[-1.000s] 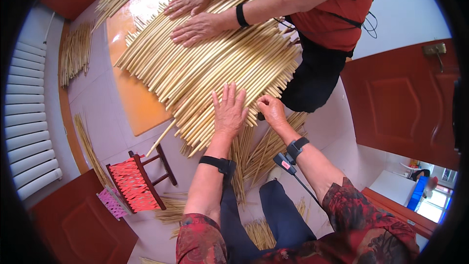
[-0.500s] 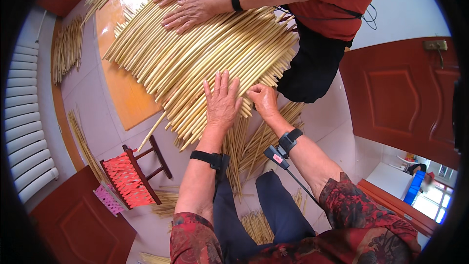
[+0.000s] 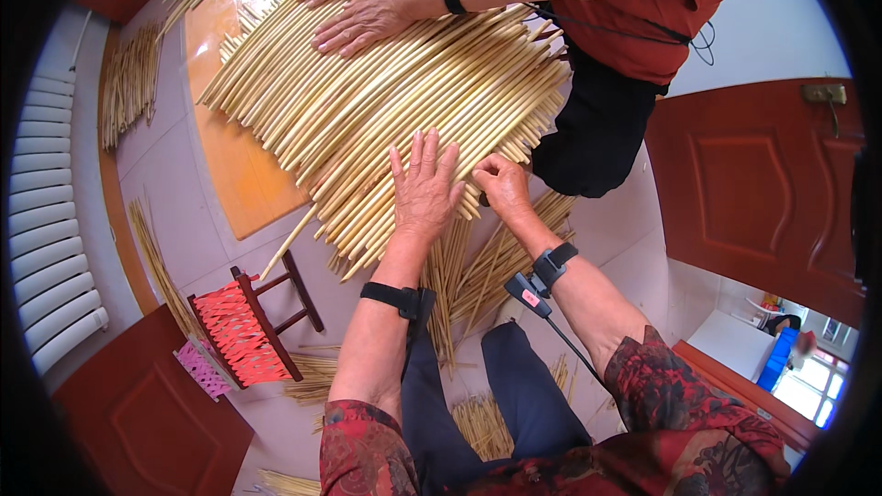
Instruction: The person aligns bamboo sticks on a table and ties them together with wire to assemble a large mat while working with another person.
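A broad mat of pale straw-coloured stalks [image 3: 386,96], laid side by side, covers much of the board in front of me. My left hand [image 3: 425,188] rests flat on its near part, fingers spread. At the mat's right near edge, my right hand [image 3: 503,186] has its fingers curled in a pinch against the stalk ends; what sits between the fingertips is hidden. Across from me, a co-worker's two hands [image 3: 363,23] lie flat on the far part of the stalks.
An orange-brown wooden board [image 3: 241,170] lies under the mat. Loose stalks [image 3: 505,253] are on the floor below it. To the left are a folding stool [image 3: 241,335] with a red woven seat, a white radiator [image 3: 46,220] and a leaning bundle [image 3: 131,83]. A red-brown door [image 3: 749,184] stands at right.
The whole view has shifted slightly. My left hand stays flat on the stalks and my right hand stays pinched at the edge; the co-worker's hands keep their place.
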